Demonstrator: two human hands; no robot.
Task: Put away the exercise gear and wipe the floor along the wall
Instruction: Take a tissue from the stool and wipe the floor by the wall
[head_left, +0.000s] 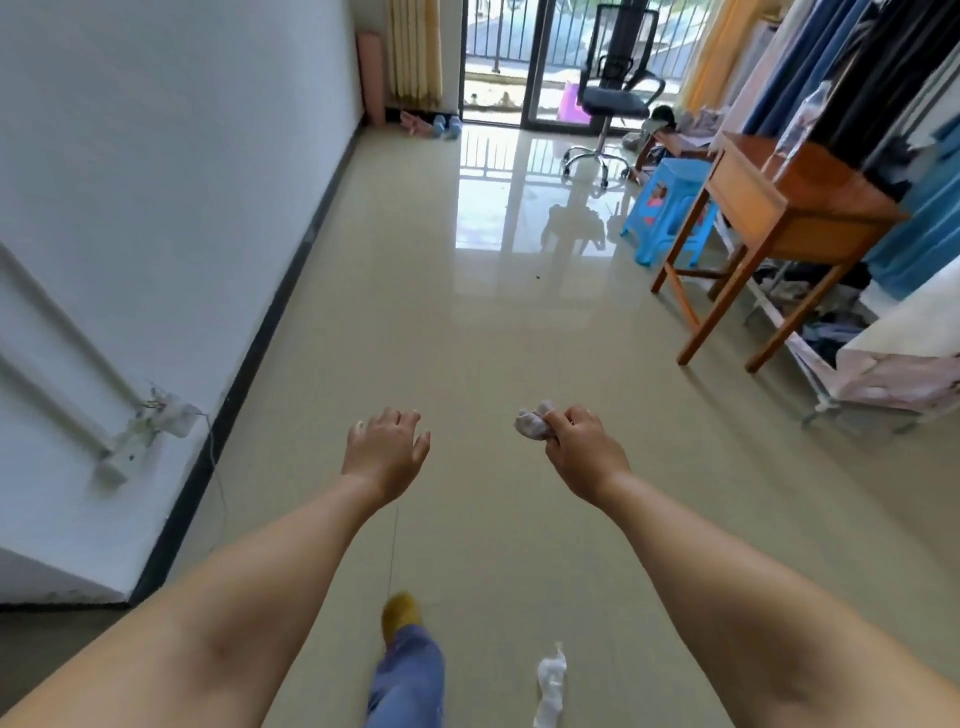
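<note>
My right hand (582, 447) grips a small crumpled white cloth (533, 421) out in front of me, above the tiled floor (467, 338). My left hand (387, 447) hangs beside it with loosely spread fingers and holds nothing. Far ahead a pink rolled exercise mat (371, 78) stands upright in the corner against the white wall (156, 182). Next to it on the floor lie two small blue dumbbells (447, 126) and a pink item (413, 123). A black skirting (270, 322) runs along the foot of the wall.
A wooden side table (779, 218), a blue plastic stool (670, 208) and a rack of hanging clothes (857, 78) line the right side. A black office chair (618, 88) stands by the balcony door. White pipes (62, 358) cross the left wall. A white scrap (550, 686) lies near my foot (400, 613).
</note>
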